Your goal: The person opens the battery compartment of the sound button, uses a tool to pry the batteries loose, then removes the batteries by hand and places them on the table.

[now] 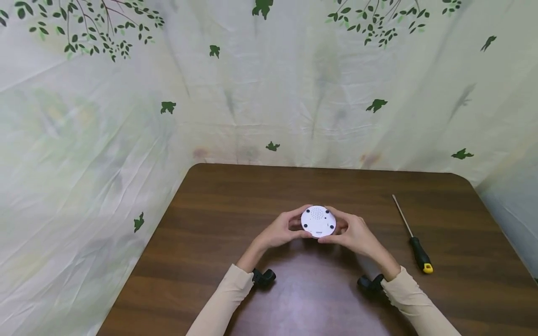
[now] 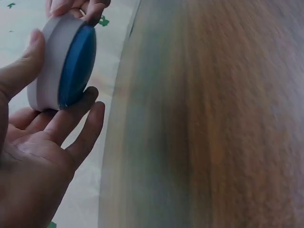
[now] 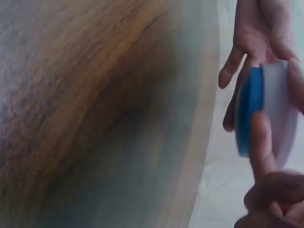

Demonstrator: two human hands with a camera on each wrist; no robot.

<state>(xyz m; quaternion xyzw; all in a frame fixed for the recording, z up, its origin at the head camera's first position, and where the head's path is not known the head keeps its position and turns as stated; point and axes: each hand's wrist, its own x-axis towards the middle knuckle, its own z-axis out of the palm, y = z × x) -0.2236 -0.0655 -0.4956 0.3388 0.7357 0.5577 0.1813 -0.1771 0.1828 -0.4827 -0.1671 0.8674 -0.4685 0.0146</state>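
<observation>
A round white device is held up over the table by both hands. Its flat white face shows a patch of small holes and several dark round spots near the rim. The left hand grips its left edge between thumb and fingers; the right hand grips the right edge likewise. From the left wrist view the device appears side-on, white on one side with a domed blue part on the other. In the right wrist view, a right-hand finger lies across the edge of the device.
A screwdriver with a black and yellow handle lies on the brown wooden table, right of the right hand. Behind the table hangs a pale curtain with a leaf print. Each wrist wears a small black camera.
</observation>
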